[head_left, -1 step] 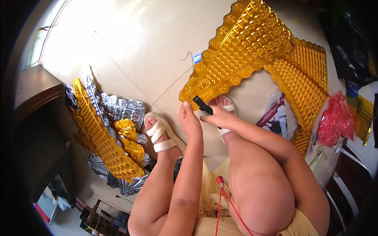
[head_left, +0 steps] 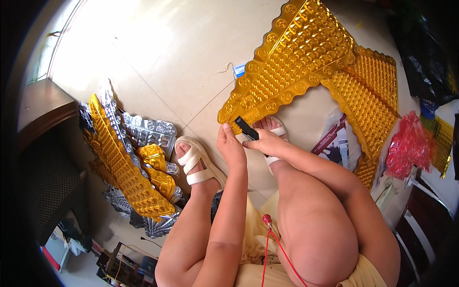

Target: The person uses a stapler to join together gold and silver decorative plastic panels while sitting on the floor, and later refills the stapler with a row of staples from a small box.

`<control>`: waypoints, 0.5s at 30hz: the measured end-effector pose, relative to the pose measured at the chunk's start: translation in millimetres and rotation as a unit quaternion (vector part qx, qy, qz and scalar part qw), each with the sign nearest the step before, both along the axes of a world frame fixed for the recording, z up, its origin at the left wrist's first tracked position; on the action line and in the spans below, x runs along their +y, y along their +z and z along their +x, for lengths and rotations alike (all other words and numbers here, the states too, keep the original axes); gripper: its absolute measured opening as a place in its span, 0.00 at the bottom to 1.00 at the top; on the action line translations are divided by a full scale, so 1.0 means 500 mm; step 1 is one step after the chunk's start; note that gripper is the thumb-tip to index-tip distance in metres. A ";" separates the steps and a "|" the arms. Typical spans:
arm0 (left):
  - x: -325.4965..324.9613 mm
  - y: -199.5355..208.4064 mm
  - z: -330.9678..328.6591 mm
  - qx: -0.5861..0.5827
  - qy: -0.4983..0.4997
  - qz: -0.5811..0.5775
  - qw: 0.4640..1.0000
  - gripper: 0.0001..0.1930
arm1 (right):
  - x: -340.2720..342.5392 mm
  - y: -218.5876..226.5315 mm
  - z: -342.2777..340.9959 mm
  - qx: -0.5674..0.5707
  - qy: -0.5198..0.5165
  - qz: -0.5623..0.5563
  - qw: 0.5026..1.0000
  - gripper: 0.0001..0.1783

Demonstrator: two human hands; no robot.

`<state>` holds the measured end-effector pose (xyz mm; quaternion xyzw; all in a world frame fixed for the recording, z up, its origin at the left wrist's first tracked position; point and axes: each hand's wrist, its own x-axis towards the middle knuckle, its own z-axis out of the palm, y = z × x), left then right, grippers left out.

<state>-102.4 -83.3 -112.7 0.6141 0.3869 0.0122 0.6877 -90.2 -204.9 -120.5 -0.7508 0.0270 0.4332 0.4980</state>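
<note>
A long gold embossed foil sheet [head_left: 296,52] with a scalloped border of round medallions stretches from the upper right down to my hands. My left hand [head_left: 231,147] pinches its near lower corner between thumb and fingers. A small black stapler [head_left: 245,127] is gripped in my right hand [head_left: 268,143], its front end against the lower edge of the sheet, just right of my left fingertips. Whether its jaws are pressed together cannot be made out. Past a fold, more of the gold foil [head_left: 366,119] runs down on the right.
Gold and silver foil pieces [head_left: 129,167] lie heaped left of my sandalled feet. A crumpled pink-red plastic bundle [head_left: 409,146] and a black plastic bag [head_left: 420,57] are at the right. Beneath the foil sits a printed plastic bag [head_left: 334,143]. A dark wooden piece of furniture [head_left: 48,107] stands far left.
</note>
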 end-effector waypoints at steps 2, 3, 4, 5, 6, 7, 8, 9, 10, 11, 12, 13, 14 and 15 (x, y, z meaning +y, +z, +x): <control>-0.001 -0.007 -0.004 -0.011 0.010 -0.001 1.000 0.15 | 0.008 0.008 0.003 0.035 -0.018 0.012 0.999 0.22; -0.002 -0.010 -0.006 -0.017 0.014 -0.001 1.000 0.15 | 0.009 0.017 -0.002 0.021 -0.018 -0.005 1.000 0.23; -0.005 -0.004 -0.004 -0.018 0.009 0.022 1.000 0.14 | 0.008 0.021 0.000 -0.020 0.000 -0.043 0.999 0.26; -0.009 0.002 -0.003 -0.020 0.003 0.045 0.999 0.13 | 0.005 0.024 0.002 -0.059 0.019 -0.084 0.995 0.29; -0.012 0.007 -0.002 -0.021 -0.003 0.069 0.997 0.13 | 0.003 0.028 0.003 -0.095 0.037 -0.128 0.987 0.33; -0.016 0.007 0.008 -0.098 -0.030 0.160 0.982 0.11 | -0.006 0.027 0.009 -0.117 0.046 -0.149 0.981 0.33; -0.031 0.016 0.009 -0.080 -0.003 0.211 0.974 0.10 | -0.014 0.028 0.013 -0.139 0.055 -0.171 0.974 0.34; -0.027 0.016 0.007 -0.051 0.005 0.148 0.988 0.10 | -0.018 0.017 0.006 -0.141 0.024 -0.146 0.979 0.35; -0.021 0.012 0.004 -0.021 0.015 0.087 0.996 0.10 | -0.014 0.027 0.011 -0.124 0.044 -0.157 0.979 0.34; -0.019 0.010 0.003 -0.016 -0.002 0.105 0.994 0.10 | -0.010 0.047 0.020 -0.107 0.064 -0.168 0.978 0.34; -0.018 0.007 0.001 -0.010 -0.019 0.123 0.992 0.10 | -0.006 0.057 0.025 -0.090 0.085 -0.179 0.976 0.34; -0.019 0.009 0.004 -0.007 -0.037 0.140 0.989 0.11 | -0.004 0.049 0.017 -0.158 0.053 -0.223 0.961 0.31; -0.020 0.012 0.007 0.002 -0.029 0.102 0.994 0.11 | -0.016 0.045 0.018 -0.122 0.050 -0.180 0.975 0.30; -0.022 0.014 0.009 0.010 -0.020 0.063 0.998 0.11 | -0.031 0.042 0.023 -0.086 0.046 -0.136 0.986 0.30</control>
